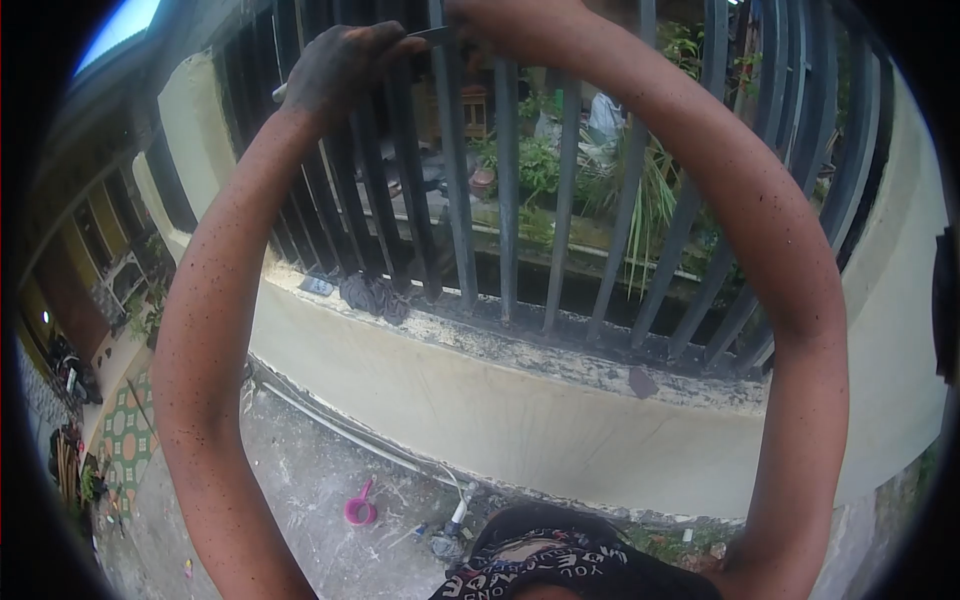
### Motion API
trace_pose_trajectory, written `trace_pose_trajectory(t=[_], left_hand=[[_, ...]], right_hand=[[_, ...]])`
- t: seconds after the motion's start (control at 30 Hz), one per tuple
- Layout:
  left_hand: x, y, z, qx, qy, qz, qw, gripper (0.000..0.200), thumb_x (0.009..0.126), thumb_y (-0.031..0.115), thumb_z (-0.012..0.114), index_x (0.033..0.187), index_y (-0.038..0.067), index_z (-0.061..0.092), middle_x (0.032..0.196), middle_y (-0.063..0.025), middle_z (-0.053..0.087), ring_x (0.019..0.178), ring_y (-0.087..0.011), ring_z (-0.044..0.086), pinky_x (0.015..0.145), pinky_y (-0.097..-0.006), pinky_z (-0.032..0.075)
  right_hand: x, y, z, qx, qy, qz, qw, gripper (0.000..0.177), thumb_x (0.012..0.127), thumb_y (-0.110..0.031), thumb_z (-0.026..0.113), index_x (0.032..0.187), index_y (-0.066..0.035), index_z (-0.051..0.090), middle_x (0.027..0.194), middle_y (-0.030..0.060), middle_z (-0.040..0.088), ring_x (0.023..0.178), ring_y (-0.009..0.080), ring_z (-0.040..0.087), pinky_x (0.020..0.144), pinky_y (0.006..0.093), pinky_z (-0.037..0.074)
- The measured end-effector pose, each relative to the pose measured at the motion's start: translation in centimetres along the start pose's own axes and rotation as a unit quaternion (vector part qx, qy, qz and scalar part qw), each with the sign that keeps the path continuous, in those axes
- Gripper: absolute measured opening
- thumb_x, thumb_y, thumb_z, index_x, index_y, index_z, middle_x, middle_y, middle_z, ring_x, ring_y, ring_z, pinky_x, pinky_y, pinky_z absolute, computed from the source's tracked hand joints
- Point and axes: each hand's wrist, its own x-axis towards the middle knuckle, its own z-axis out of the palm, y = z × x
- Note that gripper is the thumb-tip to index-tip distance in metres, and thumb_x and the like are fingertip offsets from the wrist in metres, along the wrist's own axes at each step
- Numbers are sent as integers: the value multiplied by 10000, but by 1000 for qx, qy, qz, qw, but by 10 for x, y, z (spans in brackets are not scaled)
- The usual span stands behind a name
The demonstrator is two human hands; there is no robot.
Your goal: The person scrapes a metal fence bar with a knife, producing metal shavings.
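Dark upright bars point(507, 200) rise from the ledge point(560, 352) of a cream wall point(500, 430), with narrow gaps between them. The left hand point(345, 72) is high against the bars, its fingers curled and clamped on a thin blade point(432, 36), which reaches across the bars toward the right hand point(515, 18). That hand is cut by the top edge of my view, so I cannot tell how its fingers stand. Both arms bow outward, and I see the wall between them. A crumpled grey cloth point(372, 297) lies on the ledge, close against the bars. Below, I make out a pink scoop point(361, 505) on stained concrete point(290, 470), near a pale pipe point(340, 428) along the wall's foot. Leafy plants point(540, 170) show behind the bars; patterned tiles point(128, 425) lie off left.
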Motion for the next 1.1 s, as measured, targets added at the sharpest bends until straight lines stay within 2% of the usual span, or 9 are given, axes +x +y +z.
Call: trace_pose_trajectory(t=[0.13, 0.3, 0.4, 0.57, 0.67, 0.8, 0.83, 1.03, 1.1], left_hand=[[-14, 11, 1, 2, -45, -6, 999, 283, 1023, 381, 610, 1029, 112, 696, 720, -124, 677, 652, -276, 713, 572, -386, 564], [18, -10, -9, 43, -19, -26, 999, 305, 1029, 410, 590, 1053, 121, 684, 718, -120, 682, 664, -283, 720, 578, -366, 566], [3, -1, -5, 40, -33, -18, 998, 283, 1022, 393, 607, 1047, 121, 679, 716, -117, 681, 649, -288, 715, 568, -381, 558], [-19, 11, -3, 3, -52, 5, 999, 268, 1019, 377, 617, 1013, 111, 644, 670, -127, 648, 611, -291, 696, 540, -401, 535], [0, -3, -6, 25, -70, -83, 994, 314, 1002, 428, 615, 971, 119, 665, 770, -154, 712, 763, -378, 721, 614, -464, 571], [-11, 11, 3, 6, -45, -105, 993, 317, 1013, 426, 605, 965, 118, 664, 759, -154, 713, 746, -375, 719, 609, -463, 560], [-21, 15, 11, -28, 17, -53, 998, 318, 1035, 396, 587, 952, 92, 630, 661, -140, 638, 628, -338, 688, 539, -424, 511], [-16, 11, 9, -16, 16, -65, 998, 346, 1026, 416, 594, 928, 87, 637, 657, -144, 639, 632, -337, 689, 545, -431, 513], [0, 7, -5, 19, -33, -111, 993, 386, 1013, 471, 577, 916, 106, 659, 740, -159, 699, 761, -390, 713, 615, -490, 559]], right_hand=[[-12, -12, 1, -6, -30, -33, 999, 73, 766, -180, 704, 794, -119, 734, 865, 45, 716, 1081, 258, 613, 960, 494, 402], [7, 12, -1, -34, 48, 27, 998, 70, 772, -171, 696, 795, -116, 732, 852, 53, 716, 1048, 263, 631, 952, 501, 410], [-3, 0, 10, -14, 60, 4, 998, 66, 771, -167, 695, 792, -117, 732, 853, 57, 717, 1051, 263, 631, 956, 507, 412], [-14, -19, 9, -26, 2, -42, 999, 72, 767, -188, 707, 780, -124, 738, 827, 30, 718, 1050, 247, 620, 948, 505, 415], [2, -4, 6, -35, 36, -13, 999, 80, 759, -194, 716, 786, -123, 742, 834, 32, 719, 1043, 247, 621, 940, 501, 418], [1, -6, -1, -39, 23, 1, 999, 73, 767, -186, 707, 775, -121, 740, 846, 36, 721, 1037, 250, 621, 928, 492, 421], [-3, -10, 2, -23, 13, -15, 1000, 75, 770, -188, 705, 772, -121, 740, 844, 36, 720, 1034, 249, 620, 927, 488, 421], [2, -7, 2, -30, 12, -37, 999, 87, 773, -201, 699, 766, -124, 737, 840, 41, 719, 1018, 247, 620, 934, 476, 416], [6, 2, 3, -40, 40, 2, 998, 88, 773, -199, 697, 759, -121, 735, 846, 52, 722, 1019, 250, 623, 937, 479, 414]])
